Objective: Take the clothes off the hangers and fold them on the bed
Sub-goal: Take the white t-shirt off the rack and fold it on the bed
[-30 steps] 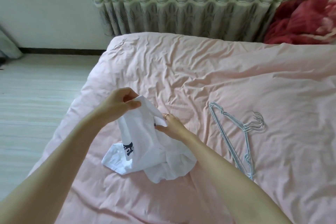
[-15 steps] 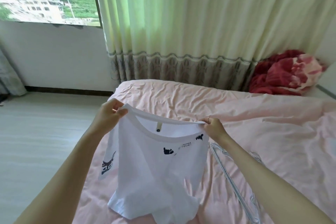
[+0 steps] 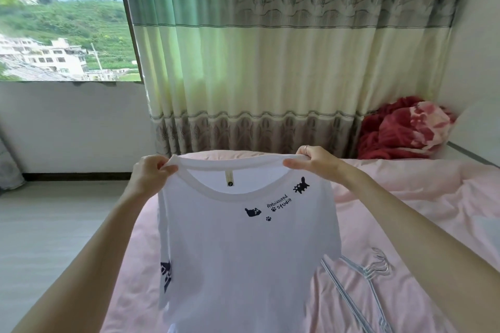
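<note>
A white T-shirt [image 3: 243, 257] with small black cat prints hangs spread out in the air over the pink bed [image 3: 422, 205], front toward me. My left hand [image 3: 151, 173] pinches its left shoulder at the collar. My right hand [image 3: 313, 161], a ring on one finger, pinches the right shoulder. The shirt's hem drops out of the frame at the bottom. Several pale wire hangers [image 3: 362, 276] lie stacked on the bed to the right of the shirt, partly hidden behind it.
A red and pink blanket [image 3: 405, 130] is bunched at the bed's far right corner. Green and cream curtains [image 3: 270, 62] hang behind the bed, a window [image 3: 62, 30] to their left. Bare floor [image 3: 48, 224] runs along the bed's left side.
The crumpled shirt was picked up off the bed and spread out by its shoulders, then raised higher. My view tilted upward toward the curtains and window.
</note>
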A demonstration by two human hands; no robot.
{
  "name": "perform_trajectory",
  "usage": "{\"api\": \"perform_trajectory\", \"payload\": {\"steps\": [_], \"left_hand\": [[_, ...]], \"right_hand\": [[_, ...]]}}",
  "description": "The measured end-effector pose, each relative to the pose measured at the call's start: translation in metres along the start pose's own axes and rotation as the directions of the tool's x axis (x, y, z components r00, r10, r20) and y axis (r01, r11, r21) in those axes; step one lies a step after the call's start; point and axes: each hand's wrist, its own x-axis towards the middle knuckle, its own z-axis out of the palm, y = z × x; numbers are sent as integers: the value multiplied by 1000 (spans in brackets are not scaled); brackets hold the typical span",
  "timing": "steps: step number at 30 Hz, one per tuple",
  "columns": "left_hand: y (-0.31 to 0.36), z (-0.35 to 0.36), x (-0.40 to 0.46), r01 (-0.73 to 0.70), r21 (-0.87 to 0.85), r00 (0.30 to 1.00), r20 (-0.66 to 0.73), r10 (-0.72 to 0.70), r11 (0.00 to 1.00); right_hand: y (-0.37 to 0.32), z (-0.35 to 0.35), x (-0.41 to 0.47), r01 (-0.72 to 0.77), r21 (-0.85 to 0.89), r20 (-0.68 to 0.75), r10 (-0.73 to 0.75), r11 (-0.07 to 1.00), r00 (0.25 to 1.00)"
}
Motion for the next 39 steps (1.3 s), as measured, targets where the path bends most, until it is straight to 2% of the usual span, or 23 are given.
{"api": "perform_trajectory", "payload": {"steps": [3, 5, 7, 9, 13, 17, 20, 22, 24, 26, 28, 32, 35, 37, 39], "left_hand": [[-1, 2, 3, 45, -20, 997, -62, -46, 999], [-1, 4, 6, 63, -75, 996, -63, -68, 995], [1, 7, 8, 79, -140, 996, -28, -83, 987], [4, 7, 12, 44, -152, 999, -7, -45, 987], [23, -3, 17, -151, -87, 987, -74, 145, 985], [39, -19, 16, -391, 32, 907, -156, 391, 920], [50, -27, 21, -480, 86, 834, -264, 485, 873], [61, -31, 26, -444, 101, 821, -352, 449, 890], [69, -32, 31, -325, 47, 866, -386, 317, 945], [72, -33, 34, -187, -53, 925, -345, 158, 981], [69, -35, 34, -160, -85, 945, -302, 127, 983], [66, -47, 31, -317, 76, 909, -261, 326, 945], [63, -46, 38, -341, 167, 874, -306, 377, 925], [60, -39, 40, -252, 107, 905, -326, 273, 962], [59, -32, 42, -119, -66, 937, -338, 90, 991]], "right_hand": [[-2, -9, -1, -25, 208, 123, -1, 978, 992], [0, -14, 1, -27, 200, 131, 1, 979, 991], [1, -15, 6, -7, 61, 51, 4, 998, 999], [-2, -16, 12, 10, -37, -94, -14, 999, 995], [-20, -21, 19, 82, -154, -447, -143, 985, 883], [-30, -30, 26, 103, -320, -549, -273, 942, 790], [-40, -42, 26, 117, -318, -627, -301, 941, 719], [-50, -50, 27, 125, -255, -688, -270, 959, 674], [-58, -55, 30, 137, -174, -717, -221, 975, 661], [-62, -60, 31, 137, -144, -709, -199, 980, 677], [-59, -68, 30, 109, -245, -693, -253, 963, 675], [-45, -83, 26, -48, -575, -661, -429, 817, 616], [-44, -84, 25, -68, -633, -639, -471, 771, 609], [-43, -80, 25, -68, -646, -627, -478, 760, 615], [-41, -74, 25, -39, -630, -622, -474, 775, 624]]}}
